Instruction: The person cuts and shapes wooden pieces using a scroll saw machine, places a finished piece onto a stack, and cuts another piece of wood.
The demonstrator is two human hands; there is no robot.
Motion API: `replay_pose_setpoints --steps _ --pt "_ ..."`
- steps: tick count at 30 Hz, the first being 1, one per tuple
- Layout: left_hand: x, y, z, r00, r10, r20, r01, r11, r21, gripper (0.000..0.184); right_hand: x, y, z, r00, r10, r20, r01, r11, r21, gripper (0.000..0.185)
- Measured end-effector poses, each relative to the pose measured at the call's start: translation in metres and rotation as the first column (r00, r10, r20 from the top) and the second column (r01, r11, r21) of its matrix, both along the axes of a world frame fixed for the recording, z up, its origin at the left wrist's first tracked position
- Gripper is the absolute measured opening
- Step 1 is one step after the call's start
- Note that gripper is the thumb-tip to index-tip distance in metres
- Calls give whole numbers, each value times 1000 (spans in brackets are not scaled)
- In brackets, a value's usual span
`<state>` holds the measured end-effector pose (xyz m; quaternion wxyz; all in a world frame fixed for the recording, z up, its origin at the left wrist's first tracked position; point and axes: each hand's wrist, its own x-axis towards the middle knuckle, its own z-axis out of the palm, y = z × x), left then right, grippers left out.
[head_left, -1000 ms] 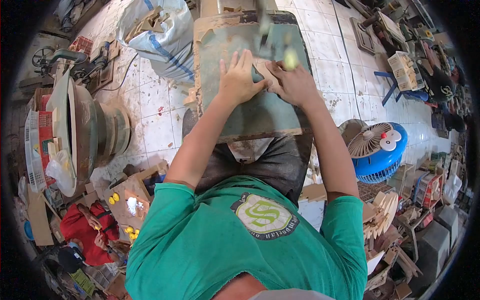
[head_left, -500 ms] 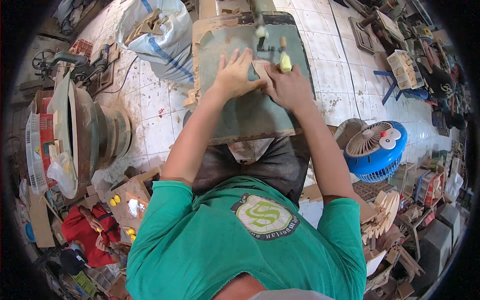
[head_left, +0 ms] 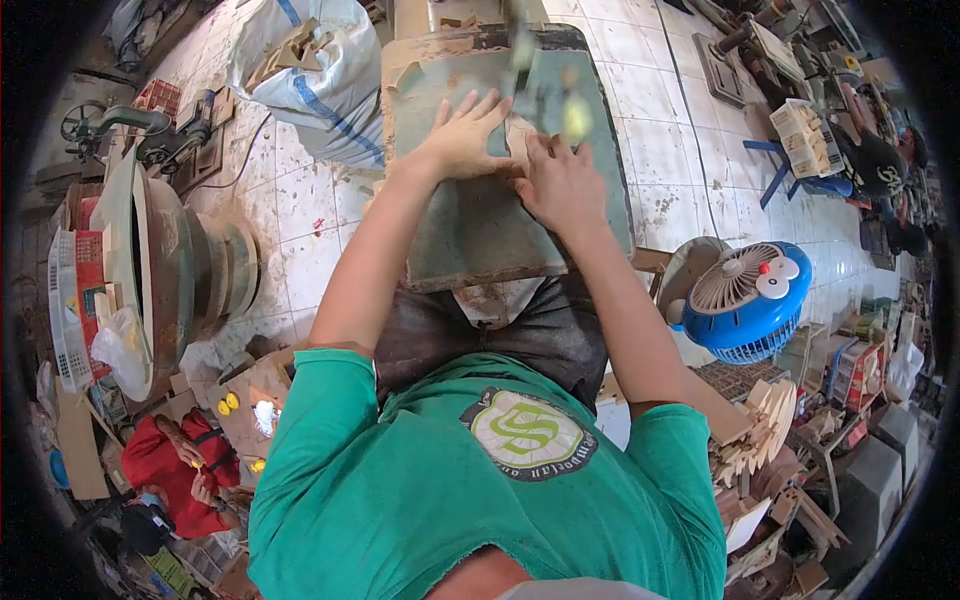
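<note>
A small flat piece of pale wood lies on the green worktable of a saw-like machine, between my two hands. My left hand is spread flat on the tabletop, its thumb reaching toward the near edge of the wood. On the other side, my right hand has its fingers bent and pressed together on the wood, partly covering it. Just beyond the wood comes down the blurred machine arm. A smeared yellow-green part of the machine is close to my right fingertips.
A white sack of wood offcuts stands beyond the table's left side. A blue fan is at right, near my forearm. A wheel-shaped machine stands at left. A person in red handles a small yellow thing at lower left.
Both hands have shifted slightly on the tabletop, the right one a little nearer to me. The wood between them has turned slightly. The machine's yellow-green part is now more blurred.
</note>
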<state>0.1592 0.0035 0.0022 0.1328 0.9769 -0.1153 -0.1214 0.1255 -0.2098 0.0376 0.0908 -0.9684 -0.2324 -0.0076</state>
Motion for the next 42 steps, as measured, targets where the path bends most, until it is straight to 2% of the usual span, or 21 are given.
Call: replay_pose_setpoints --steps 4,7,10,12,13,19,25,30,40,42 --pt "2 2 1 1000 -16 -9 16 1000 8 117 -3 2 7 999 -24 -42 23 1000 -10 70" --pt "4 3 4 1000 -18 -22 18 1000 5 117 -1 -9 1 997 33 64 -32 999 -28 67" --pt "6 4 4 998 -21 -57 24 998 49 116 0 -21 -17 989 109 104 -115 992 51 65" --pt "4 4 3 999 -18 -31 18 1000 -25 114 -2 -22 -27 981 123 153 -152 969 195 61" --pt "4 4 3 999 -17 -33 16 1000 -26 114 -3 -22 -26 981 124 150 -153 969 194 61" --pt "8 9 6 997 -50 -57 49 999 -22 108 -7 -11 -20 993 87 84 -98 986 137 54" --pt "-2 14 5 997 -77 -7 76 993 -93 88 -14 -1 -25 991 15 130 -41 979 199 54" --pt "-7 19 2 994 -101 48 107 985 -134 74 -21 11 -18 998 -44 55 35 986 164 53" --pt "-14 24 1 993 -118 32 122 973 -195 71 -30 17 -16 997 -82 -5 81 967 240 59" --pt "-15 23 1 989 -137 55 144 977 -158 73 -35 13 -13 996 -93 15 88 978 189 62"
